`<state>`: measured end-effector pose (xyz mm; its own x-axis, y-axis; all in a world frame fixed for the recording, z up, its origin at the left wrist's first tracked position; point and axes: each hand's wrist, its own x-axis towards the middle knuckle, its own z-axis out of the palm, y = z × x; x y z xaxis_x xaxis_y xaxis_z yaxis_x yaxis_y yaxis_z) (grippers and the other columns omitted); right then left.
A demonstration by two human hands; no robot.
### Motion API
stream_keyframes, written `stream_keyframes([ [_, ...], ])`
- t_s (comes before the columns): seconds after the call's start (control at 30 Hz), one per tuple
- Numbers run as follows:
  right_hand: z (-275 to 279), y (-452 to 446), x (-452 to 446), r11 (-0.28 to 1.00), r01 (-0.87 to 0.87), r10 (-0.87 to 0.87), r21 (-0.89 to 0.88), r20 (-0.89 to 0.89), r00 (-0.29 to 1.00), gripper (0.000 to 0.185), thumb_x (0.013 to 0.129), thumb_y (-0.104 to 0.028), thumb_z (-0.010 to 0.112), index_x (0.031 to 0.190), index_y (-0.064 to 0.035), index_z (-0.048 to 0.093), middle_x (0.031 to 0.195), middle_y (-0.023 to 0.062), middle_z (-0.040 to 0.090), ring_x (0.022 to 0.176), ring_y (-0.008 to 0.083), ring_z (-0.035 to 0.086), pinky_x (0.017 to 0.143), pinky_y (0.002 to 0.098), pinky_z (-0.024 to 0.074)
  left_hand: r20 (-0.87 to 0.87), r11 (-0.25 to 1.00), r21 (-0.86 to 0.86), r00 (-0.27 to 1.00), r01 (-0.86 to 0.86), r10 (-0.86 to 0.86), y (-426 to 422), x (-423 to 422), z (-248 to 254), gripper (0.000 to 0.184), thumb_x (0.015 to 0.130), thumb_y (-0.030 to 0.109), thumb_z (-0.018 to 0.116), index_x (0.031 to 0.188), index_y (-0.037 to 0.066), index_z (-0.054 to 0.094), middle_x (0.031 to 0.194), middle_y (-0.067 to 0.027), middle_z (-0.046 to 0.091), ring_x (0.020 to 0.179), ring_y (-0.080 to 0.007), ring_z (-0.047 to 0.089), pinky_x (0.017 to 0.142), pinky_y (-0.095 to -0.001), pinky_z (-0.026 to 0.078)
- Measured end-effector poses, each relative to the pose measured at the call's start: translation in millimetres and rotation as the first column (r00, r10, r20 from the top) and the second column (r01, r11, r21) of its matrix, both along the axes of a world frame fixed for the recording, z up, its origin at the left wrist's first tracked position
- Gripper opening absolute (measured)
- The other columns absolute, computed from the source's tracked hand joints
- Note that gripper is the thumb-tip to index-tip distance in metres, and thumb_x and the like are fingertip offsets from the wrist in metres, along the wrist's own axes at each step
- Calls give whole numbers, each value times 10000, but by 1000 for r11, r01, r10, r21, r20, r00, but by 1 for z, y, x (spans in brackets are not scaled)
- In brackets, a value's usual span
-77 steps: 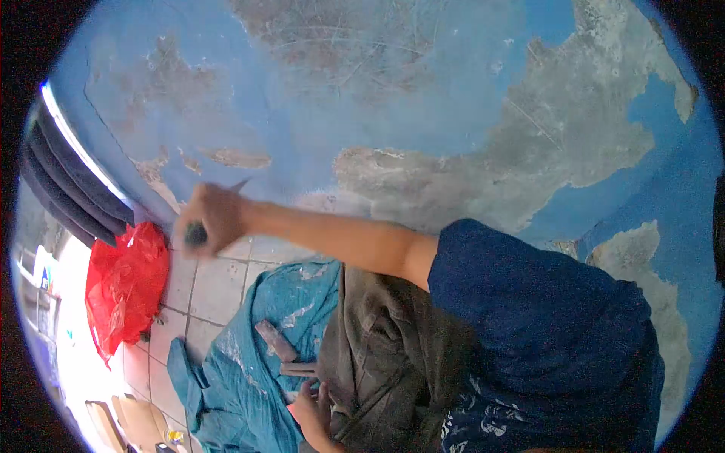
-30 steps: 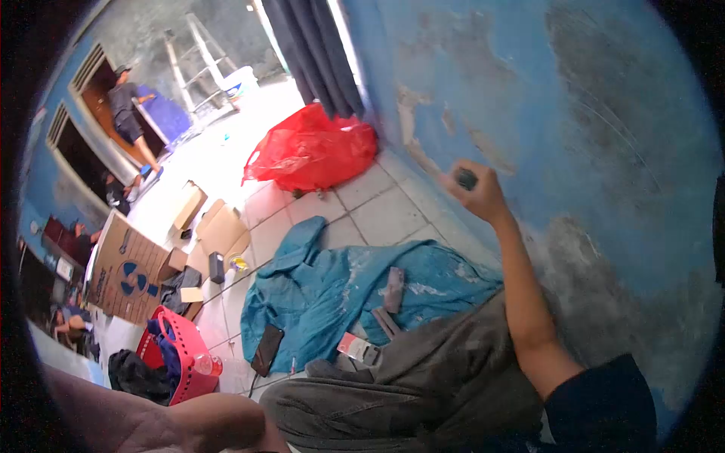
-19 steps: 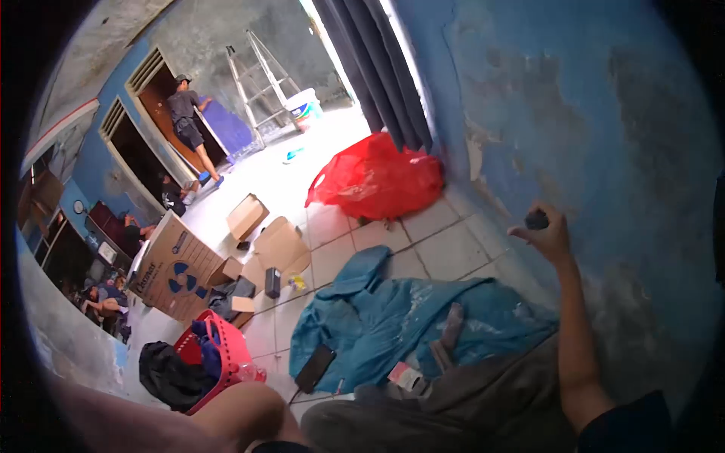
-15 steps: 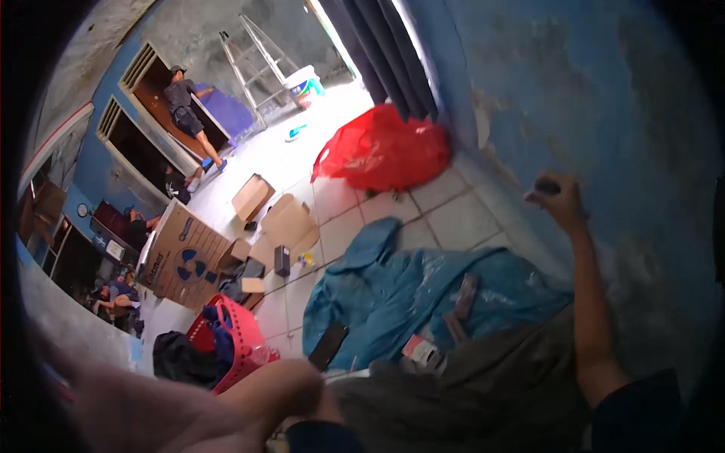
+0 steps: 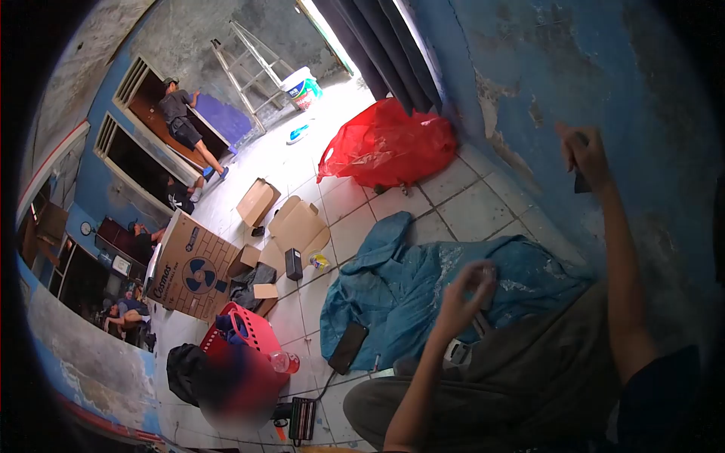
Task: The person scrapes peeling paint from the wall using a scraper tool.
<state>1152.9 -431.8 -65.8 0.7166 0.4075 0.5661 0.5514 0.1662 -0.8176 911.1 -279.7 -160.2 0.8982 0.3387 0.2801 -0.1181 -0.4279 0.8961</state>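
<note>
Right hand (image 5: 591, 157), fingers closed round dark tool (image 5: 582, 183), left hand (image 5: 456, 306), fingers curled over teal cloth (image 5: 385, 275), contents unclear

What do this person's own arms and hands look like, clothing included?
The right arm has a dark short sleeve and is bare below it. The left forearm is bare too; its sleeve can't be made out. Neither the right hand nor the left hand wears a glove.

Dark hand tool (image 5: 581, 183), right side of frame, above mid-height, gripped in the right hand (image 5: 590, 156). Pose: near-vertical in frame. Upper end dark, visible among the fingers; flat, dark lower part projects below the hand. Middle covered by fingers; full outline not readable.
</note>
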Motion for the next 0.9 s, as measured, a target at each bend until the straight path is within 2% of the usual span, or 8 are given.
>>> stream_keyframes([
  [0.13, -6, 3, 3, 997, 44, -51, 65, 103, 993, 416, 776, -222, 548, 414, -65, 417, 385, -29, 326, 339, 50, 299, 362, 219, 249, -144, 983, -125, 978, 132, -150, -10, -7, -51, 244, 806, 108, 530, 1037, 33, 514, 836, -85, 610, 754, -120, 579, 707, -255, 432],
  [0.2, -28, 7, 13, 965, 251, -254, 69, 461, 850, 398, 763, -192, 553, 416, -50, 420, 374, -20, 339, 337, 48, 278, 356, 223, 217, -210, 984, -154, 970, 88, -119, -11, -8, -60, 210, 796, 114, 531, 1001, 70, 530, 784, -107, 601, 713, -167, 592, 626, -277, 443],
  [0.3, -29, 17, 4, 962, 253, -273, 106, 446, 852, 371, 742, -156, 565, 428, -26, 415, 375, -8, 344, 359, 53, 260, 361, 245, 192, -185, 996, 84, 983, 29, -13, -7, -5, -82, 212, 790, 140, 533, 990, 68, 532, 797, -115, 602, 704, -227, 597, 621, -311, 444],
  [0.4, -10, 27, -17, 902, 319, -427, 290, 504, 751, 343, 730, -113, 570, 442, -17, 410, 384, 10, 318, 382, 59, 247, 367, 261, 193, -185, 995, 101, 983, 20, -1, -10, -3, -72, 196, 792, 172, 522, 958, 70, 542, 804, -123, 597, 702, -275, 585, 618, -346, 442],
  [0.53, -32, 18, 10, 862, 475, -493, 179, 517, 700, 318, 723, -84, 568, 456, -12, 410, 396, 29, 306, 389, 62, 261, 369, 257, 214, -288, 977, 212, 956, 3, 59, -11, -3, -71, 180, 788, 180, 518, 930, 74, 549, 795, -132, 589, 696, -301, 573, 605, -364, 436],
  [0.73, -29, 12, -1, 851, 433, -525, 298, 475, 706, 295, 736, -81, 563, 481, -7, 433, 409, 21, 306, 399, 58, 290, 374, 242, 232, -291, 960, 279, 955, 24, 60, -12, -5, -76, 157, 781, 164, 503, 901, 76, 553, 808, -143, 581, 712, -335, 553, 597, -400, 422],
  [0.8, -41, 10, 15, 751, 579, -660, 318, 348, 665, 263, 745, -88, 561, 508, -7, 481, 413, 9, 329, 398, 56, 304, 373, 241, 238, -277, 966, 260, 959, 12, 62, -13, -4, -81, 140, 781, 146, 496, 887, 76, 554, 802, -142, 581, 713, -335, 553, 597, -404, 420],
  [0.9, -22, -3, -5, 775, 511, -632, 371, 450, 631, 229, 744, -98, 569, 541, -1, 525, 424, 8, 373, 395, 58, 322, 372, 237, 252, -278, 948, 318, 959, 30, 63, -13, -2, -83, 131, 778, 131, 499, 883, 78, 556, 799, -142, 581, 716, -333, 553, 597, -400, 418],
])
